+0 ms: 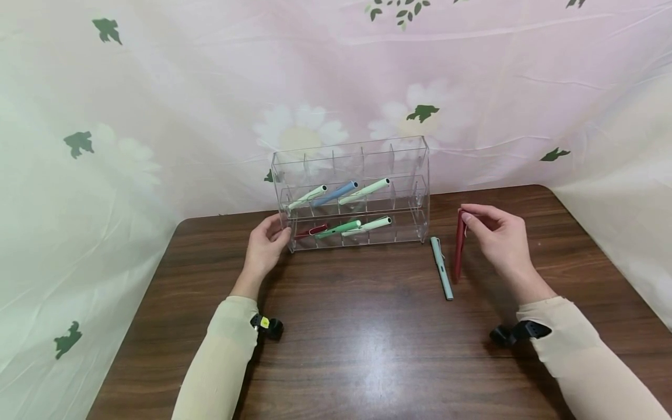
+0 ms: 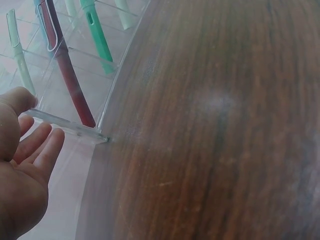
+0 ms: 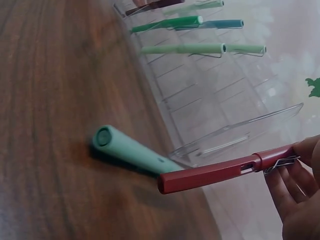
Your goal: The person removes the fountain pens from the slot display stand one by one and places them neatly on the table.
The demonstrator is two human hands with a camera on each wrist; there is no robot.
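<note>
A clear acrylic pen rack (image 1: 399,213) with tiered compartments stands at the back of the table. My left hand (image 1: 265,248) holds its left side panel (image 2: 75,125), thumb on one face and fingers on the other. My right hand (image 1: 501,242) pinches a red pen (image 1: 459,251) by its clip end, right of the rack; the pen hangs nearly upright. Beside it a light blue-green pen (image 1: 441,268) lies on the table. The rack's lower tier holds a dark red pen (image 2: 72,85), a green pen (image 1: 338,229) and a pale green pen (image 1: 367,226).
In the middle tier lean a pale green pen (image 1: 307,197), a blue pen (image 1: 335,193) and another pale green pen (image 1: 364,191). A patterned cloth (image 1: 220,105) hangs behind the dark wooden table (image 1: 357,338) and at its sides.
</note>
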